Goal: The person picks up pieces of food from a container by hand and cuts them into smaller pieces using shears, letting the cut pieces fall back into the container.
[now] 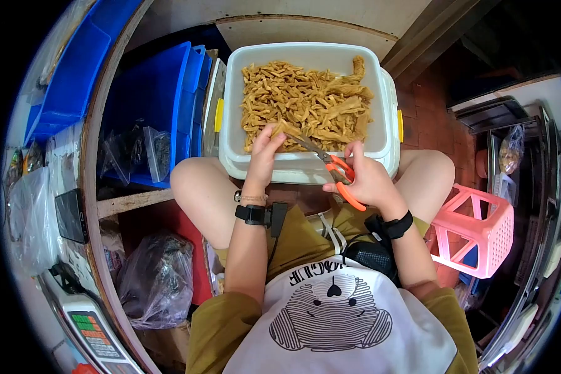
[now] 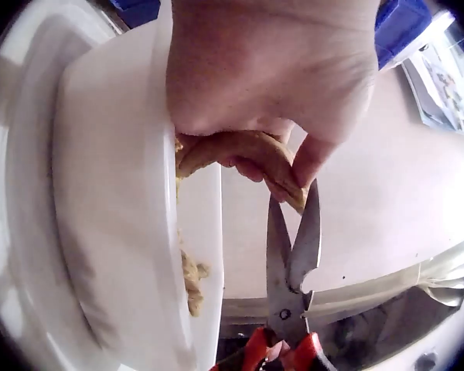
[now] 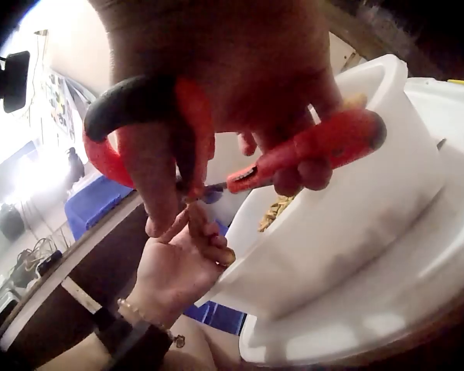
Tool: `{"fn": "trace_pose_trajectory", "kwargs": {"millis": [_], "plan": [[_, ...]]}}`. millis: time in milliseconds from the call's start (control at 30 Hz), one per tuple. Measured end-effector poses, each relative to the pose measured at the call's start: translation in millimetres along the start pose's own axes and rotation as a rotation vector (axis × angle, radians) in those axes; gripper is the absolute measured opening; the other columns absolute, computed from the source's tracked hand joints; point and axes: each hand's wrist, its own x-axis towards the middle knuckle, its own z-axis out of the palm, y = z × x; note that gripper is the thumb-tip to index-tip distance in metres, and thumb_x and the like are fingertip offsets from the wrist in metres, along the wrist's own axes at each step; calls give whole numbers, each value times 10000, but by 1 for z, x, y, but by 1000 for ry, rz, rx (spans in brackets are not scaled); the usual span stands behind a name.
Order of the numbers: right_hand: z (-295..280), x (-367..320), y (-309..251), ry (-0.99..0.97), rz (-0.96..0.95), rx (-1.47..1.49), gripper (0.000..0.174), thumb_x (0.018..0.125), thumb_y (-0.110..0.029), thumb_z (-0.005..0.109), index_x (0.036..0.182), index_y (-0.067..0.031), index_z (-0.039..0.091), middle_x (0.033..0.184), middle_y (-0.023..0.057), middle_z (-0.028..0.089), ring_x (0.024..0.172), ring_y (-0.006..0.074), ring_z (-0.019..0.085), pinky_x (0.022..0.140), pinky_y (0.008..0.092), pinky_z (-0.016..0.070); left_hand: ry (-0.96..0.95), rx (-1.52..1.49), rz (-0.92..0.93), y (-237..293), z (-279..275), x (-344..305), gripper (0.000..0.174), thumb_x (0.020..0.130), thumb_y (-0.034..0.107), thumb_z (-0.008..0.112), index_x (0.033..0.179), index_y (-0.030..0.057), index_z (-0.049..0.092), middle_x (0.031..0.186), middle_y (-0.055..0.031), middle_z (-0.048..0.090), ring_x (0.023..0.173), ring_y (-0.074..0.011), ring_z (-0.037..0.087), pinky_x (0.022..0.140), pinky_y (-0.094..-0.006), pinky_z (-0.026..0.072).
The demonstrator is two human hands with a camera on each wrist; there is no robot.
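Observation:
My left hand (image 1: 263, 159) pinches a wrinkled yellow-brown food strip (image 2: 243, 147) over the near rim of a white tub (image 1: 233, 93). The strip bends across the fingers, with its tip sticking out past the thumb. My right hand (image 1: 371, 182) grips scissors (image 2: 288, 290) with orange-red and black handles, fingers through and around the loops. In the left wrist view the blades are spread, their points right at the strip's tip. Many cut pieces (image 1: 280, 93) of the same food fill the tub, with larger uncut-looking lengths (image 1: 349, 112) at its right side.
The tub stands on a white lidded box with yellow clips (image 1: 400, 126), between the person's knees. Blue bins (image 1: 146, 93) sit on a shelf at the left, above a plastic bag (image 1: 156, 280). A digital scale (image 1: 96, 333) is lower left, a pink stool (image 1: 480, 230) at the right.

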Motion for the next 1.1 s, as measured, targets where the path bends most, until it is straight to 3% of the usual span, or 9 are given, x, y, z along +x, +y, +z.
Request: {"fn": "trace_pose_trajectory", "kwargs": {"millis": [100, 200, 300, 400, 533, 733, 833, 1033, 1100], "plan": [[3, 0, 0, -4, -2, 8, 738, 641, -532, 791, 1016, -67, 358, 719, 169, 600, 666, 375, 620, 591, 401, 480, -73, 250, 102, -4, 0, 2, 176, 907, 105, 552, 1042, -5, 578, 1002, -11, 532, 952, -115, 486, 883, -246, 380], [7, 1, 5, -13, -7, 85, 736, 655, -531, 785, 1018, -56, 357, 723, 170, 597, 653, 363, 617, 591, 395, 480, -99, 319, 111, -5, -1, 4, 152, 885, 113, 575, 978, -6, 591, 950, -31, 504, 947, -156, 463, 886, -268, 368], [10, 2, 1, -15, -5, 165, 746, 667, -535, 778, 1028, -41, 351, 742, 169, 592, 655, 342, 611, 599, 381, 478, -159, 633, 176, -9, -7, 5, 217, 901, 108, 562, 1090, 7, 595, 1039, -28, 524, 1034, -143, 480, 928, -274, 372], [7, 4, -11, -145, 105, 177, 681, 729, -404, 781, 1058, -47, 304, 893, 164, 620, 793, 305, 618, 725, 365, 485, -179, 569, 139, -8, -1, 3, 211, 900, 131, 573, 1068, 7, 599, 999, -37, 504, 1011, -159, 461, 918, -281, 362], [10, 4, -10, -94, 61, 209, 669, 739, -404, 773, 1055, -44, 305, 838, 145, 572, 769, 292, 595, 721, 367, 482, -166, 560, 144, -2, 3, 2, 185, 882, 186, 598, 959, 18, 605, 948, -59, 517, 995, -214, 429, 919, -312, 336], [7, 4, -10, -93, 73, 138, 647, 710, -400, 798, 988, -58, 324, 704, 111, 509, 623, 248, 510, 586, 351, 437, -208, 694, 201, -3, -4, 6, 202, 905, 199, 585, 955, 3, 578, 931, -44, 498, 946, -179, 450, 872, -290, 351], [9, 3, -8, 20, -12, 138, 637, 684, -374, 822, 940, -66, 326, 642, 109, 477, 559, 235, 465, 525, 346, 399, -99, 728, 211, 1, -10, 8, 213, 890, 195, 594, 936, -13, 576, 884, -69, 487, 908, -220, 418, 868, -306, 340], [3, 2, -9, 56, -86, 129, 641, 662, -348, 840, 928, -73, 325, 603, 106, 452, 528, 252, 448, 511, 353, 393, -99, 794, 301, 5, -11, 7, 219, 891, 214, 599, 891, -1, 559, 802, -56, 426, 860, -201, 411, 815, -306, 341], [0, 1, -11, -15, 16, 109, 687, 661, -442, 809, 982, -39, 355, 729, 188, 580, 674, 401, 601, 585, 421, 471, -132, 789, 249, 9, -11, 6, 208, 877, 210, 612, 902, 6, 587, 810, -52, 459, 874, -209, 418, 831, -319, 344]]}}
